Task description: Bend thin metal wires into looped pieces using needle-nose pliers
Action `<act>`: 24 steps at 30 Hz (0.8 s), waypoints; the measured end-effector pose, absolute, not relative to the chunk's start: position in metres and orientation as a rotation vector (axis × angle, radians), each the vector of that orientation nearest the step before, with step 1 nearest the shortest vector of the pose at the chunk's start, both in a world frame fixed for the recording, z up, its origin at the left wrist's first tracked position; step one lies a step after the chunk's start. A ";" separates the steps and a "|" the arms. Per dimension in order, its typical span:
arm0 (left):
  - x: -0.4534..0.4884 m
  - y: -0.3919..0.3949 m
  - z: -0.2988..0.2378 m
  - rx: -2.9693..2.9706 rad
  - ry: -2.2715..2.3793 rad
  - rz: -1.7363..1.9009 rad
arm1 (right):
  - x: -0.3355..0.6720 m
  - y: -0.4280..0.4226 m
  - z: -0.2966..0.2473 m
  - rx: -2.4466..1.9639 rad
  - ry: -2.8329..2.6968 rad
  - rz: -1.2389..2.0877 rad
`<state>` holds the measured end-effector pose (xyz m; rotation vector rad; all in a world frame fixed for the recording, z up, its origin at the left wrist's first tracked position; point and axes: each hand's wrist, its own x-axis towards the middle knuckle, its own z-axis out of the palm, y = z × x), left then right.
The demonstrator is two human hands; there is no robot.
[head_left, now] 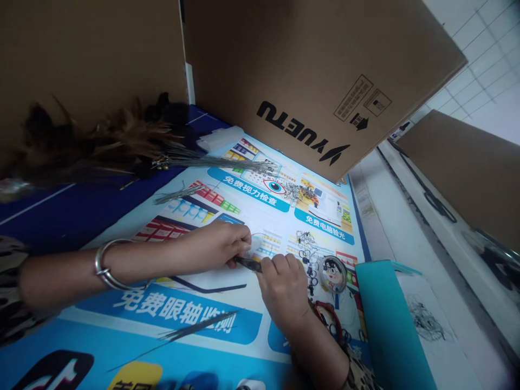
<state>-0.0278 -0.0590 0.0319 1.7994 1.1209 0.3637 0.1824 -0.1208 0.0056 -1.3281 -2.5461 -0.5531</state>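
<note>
Between both hands [228, 239] [284, 287], dark tool [251, 264]

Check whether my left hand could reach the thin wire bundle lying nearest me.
Probably yes: nothing visible lies over the wire bundle, and it rests close to your left hand. That hand looks busy, though, curled at the tip of the dark tool in your right hand.
</note>
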 end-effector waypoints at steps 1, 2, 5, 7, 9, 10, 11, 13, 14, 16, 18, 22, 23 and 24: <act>-0.028 -0.060 0.033 1.875 1.130 0.357 | 0.182 -0.121 0.005 -1.339 -2.546 -0.524; -0.028 -0.061 0.033 1.945 1.141 0.348 | 0.182 -0.121 0.004 -1.346 -2.545 -0.495; -0.028 -0.064 0.032 2.110 1.176 0.304 | 0.182 -0.121 0.003 -1.371 -2.545 -0.415; -0.027 -0.067 0.030 2.190 1.192 0.263 | 0.181 -0.122 0.003 -1.398 -2.546 -0.371; -0.026 -0.070 0.029 2.253 1.187 0.223 | 0.181 -0.122 0.003 -1.429 -2.551 -0.326; -0.026 -0.072 0.028 2.284 1.183 0.211 | 0.181 -0.122 0.003 -1.442 -2.555 -0.305; -0.025 -0.073 0.027 2.312 1.176 0.202 | 0.181 -0.123 0.003 -1.453 -2.560 -0.285; -0.025 -0.075 0.026 2.368 1.167 0.179 | 0.181 -0.123 0.002 -1.473 -2.569 -0.250; -0.025 -0.077 0.025 2.394 1.166 0.165 | 0.181 -0.123 0.002 -1.482 -2.571 -0.234; -0.024 -0.079 0.023 2.427 1.166 0.156 | 0.182 -0.123 0.002 -1.499 -2.573 -0.198; -0.024 -0.081 0.021 2.434 1.149 0.214 | 0.183 -0.122 0.003 -1.511 -2.573 -0.157; -0.025 -0.085 0.019 2.462 1.110 0.250 | 0.183 -0.121 0.005 -1.523 -2.585 -0.110; -0.026 -0.086 0.019 2.488 1.108 0.211 | 0.183 -0.120 0.005 -1.527 -2.589 -0.108; -0.026 -0.086 0.020 2.513 1.105 0.173 | 0.183 -0.120 0.006 -1.531 -2.593 -0.104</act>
